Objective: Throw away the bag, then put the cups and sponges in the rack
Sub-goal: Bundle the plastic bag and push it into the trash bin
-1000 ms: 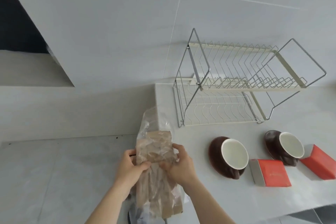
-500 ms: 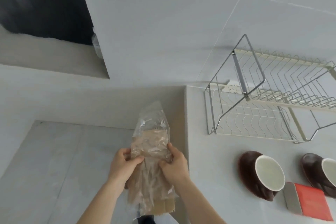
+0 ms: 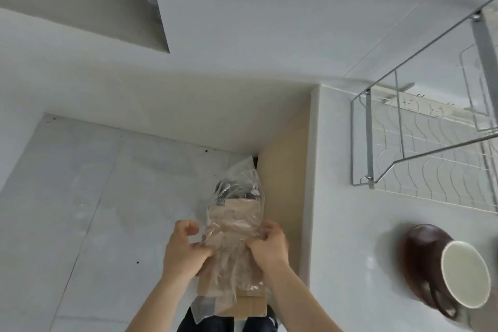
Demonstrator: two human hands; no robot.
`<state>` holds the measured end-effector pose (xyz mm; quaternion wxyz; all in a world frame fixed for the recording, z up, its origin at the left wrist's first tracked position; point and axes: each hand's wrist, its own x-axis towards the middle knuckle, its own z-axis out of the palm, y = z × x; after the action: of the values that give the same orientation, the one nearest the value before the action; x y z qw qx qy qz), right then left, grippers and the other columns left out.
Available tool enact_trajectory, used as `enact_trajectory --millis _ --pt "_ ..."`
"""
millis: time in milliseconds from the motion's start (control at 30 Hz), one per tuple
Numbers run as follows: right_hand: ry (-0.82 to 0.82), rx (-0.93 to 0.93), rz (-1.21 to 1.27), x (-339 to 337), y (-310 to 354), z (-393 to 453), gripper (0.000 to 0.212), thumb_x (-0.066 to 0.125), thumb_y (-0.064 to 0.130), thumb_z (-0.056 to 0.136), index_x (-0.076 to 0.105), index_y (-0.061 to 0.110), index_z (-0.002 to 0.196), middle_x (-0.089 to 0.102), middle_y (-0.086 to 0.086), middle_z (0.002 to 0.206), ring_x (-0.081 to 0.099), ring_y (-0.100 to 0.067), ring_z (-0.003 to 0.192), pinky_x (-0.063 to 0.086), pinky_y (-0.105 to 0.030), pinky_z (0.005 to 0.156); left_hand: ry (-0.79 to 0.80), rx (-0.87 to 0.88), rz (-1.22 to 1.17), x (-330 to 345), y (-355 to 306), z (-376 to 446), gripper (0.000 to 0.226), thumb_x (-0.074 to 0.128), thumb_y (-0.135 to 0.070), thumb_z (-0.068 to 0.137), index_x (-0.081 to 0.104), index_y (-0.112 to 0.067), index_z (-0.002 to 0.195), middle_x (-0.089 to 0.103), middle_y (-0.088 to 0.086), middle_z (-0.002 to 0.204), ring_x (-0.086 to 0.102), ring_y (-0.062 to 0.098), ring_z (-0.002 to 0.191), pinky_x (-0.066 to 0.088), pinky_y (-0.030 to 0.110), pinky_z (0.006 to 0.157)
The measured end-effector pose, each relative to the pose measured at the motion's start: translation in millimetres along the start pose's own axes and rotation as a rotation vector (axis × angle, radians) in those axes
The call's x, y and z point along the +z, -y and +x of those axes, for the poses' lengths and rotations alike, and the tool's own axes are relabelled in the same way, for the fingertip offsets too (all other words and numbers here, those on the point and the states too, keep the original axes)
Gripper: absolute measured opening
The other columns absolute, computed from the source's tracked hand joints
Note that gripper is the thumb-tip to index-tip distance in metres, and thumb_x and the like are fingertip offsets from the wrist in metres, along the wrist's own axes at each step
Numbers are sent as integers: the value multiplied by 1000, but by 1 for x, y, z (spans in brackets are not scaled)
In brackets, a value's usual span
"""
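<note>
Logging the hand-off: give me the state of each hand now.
Left hand: closed, grip on the bag.
Right hand: closed, grip on the same bag.

Two bare forearms reach forward from the bottom of the view, hands close together at chest height. The left hand (image 3: 186, 248) and the right hand (image 3: 269, 246) each pinch a side of a crinkled bag (image 3: 234, 229), fingers curled inward.

Clear bag (image 3: 231, 240); brown cup (image 3: 425, 264)
</note>
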<state>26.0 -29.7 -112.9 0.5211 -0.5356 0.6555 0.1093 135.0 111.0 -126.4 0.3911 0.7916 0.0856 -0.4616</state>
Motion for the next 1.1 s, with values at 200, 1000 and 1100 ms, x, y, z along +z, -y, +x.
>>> enact_trajectory --millis 200,1000,1100 --pt "-39 81 -163 27 -23 49 38 62 18 73 54 28 109 67 4 90 68 -18 79 60 -38 74 -39 -19 54 18 31 43 44 87 -9 67 57 -23 96 66 -2 104 73 19 80 59 37 65" --pt "-88 54 -627 137 -103 296 29 63 24 81 67 14 108 53 -11 120 60 -33 100 49 -32 86 81 217 632 137 157 273 21 59 -24 90 59 -18 110 59 6 115 63 36 92 50 43 80" --pt "-70 -11 -689 137 -109 314 39 63 25 85 60 12 122 48 -11 128 56 -33 111 45 -33 94 161 319 823 152 158 289 28 51 -28 95 53 -9 116 55 13 114 60 38 97 47 44 74"
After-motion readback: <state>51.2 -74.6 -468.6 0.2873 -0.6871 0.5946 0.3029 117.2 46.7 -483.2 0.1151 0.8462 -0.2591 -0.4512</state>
